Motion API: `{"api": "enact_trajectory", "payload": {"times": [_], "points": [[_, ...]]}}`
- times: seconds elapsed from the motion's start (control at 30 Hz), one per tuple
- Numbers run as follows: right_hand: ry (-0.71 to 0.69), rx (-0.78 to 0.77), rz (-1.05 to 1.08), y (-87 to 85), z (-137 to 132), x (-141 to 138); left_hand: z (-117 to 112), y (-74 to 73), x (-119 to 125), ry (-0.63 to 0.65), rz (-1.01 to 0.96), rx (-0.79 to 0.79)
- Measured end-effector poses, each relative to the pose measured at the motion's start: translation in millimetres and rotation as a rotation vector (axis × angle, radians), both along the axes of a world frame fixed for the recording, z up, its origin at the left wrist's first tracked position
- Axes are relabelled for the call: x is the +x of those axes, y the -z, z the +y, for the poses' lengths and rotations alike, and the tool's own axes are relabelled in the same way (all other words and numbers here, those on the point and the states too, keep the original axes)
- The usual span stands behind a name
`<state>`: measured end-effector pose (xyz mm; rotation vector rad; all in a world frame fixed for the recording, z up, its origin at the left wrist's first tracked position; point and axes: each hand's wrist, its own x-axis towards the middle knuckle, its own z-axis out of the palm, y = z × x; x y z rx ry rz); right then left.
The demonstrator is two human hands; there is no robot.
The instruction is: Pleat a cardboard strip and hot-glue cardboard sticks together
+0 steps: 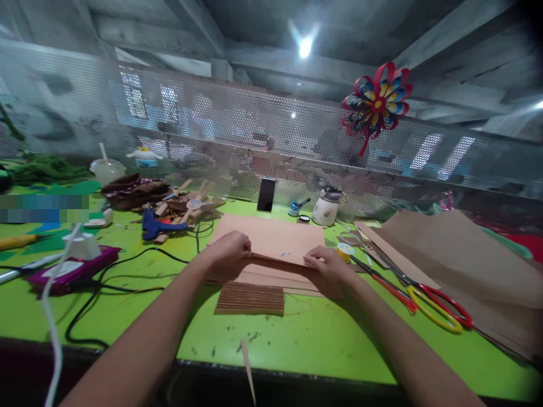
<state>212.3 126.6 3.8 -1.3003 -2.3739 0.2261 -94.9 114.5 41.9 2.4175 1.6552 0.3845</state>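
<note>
A sheet of tan kraft paper [271,234] lies tilted in front of me, its near edge raised above more paper sheets [271,275]. My left hand [231,249] pinches that near edge on the left. At the edge's right part my right hand [328,263] grips the same sheet between thumb and fingers. Just below the sheets, toward me, rests a pleated piece of brown paper [250,299]. To the right of my right hand stands a small yellow roll [345,251], with red-and-yellow-handled scissors [436,308] farther right.
Large brown paper [466,260] covers the right side. On the left are a blue glue gun [159,226], a purple power strip [76,268] and cables. A phone [266,195], a small jar [294,209] and a white bottle [326,206] stand at the back by a perforated screen [237,124].
</note>
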Motion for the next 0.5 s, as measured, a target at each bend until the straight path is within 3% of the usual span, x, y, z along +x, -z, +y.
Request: {"api": "enact_trajectory", "payload": {"times": [0.27,0.5], "points": [[-0.025,-0.235,-0.023,-20.2,8,45,8,13.4,-4,-0.044,0.01,-0.08],[-0.037,-0.439,-0.175,-27.1,5,52,21,15.3,-9,-0.013,0.03,-0.202]]}}
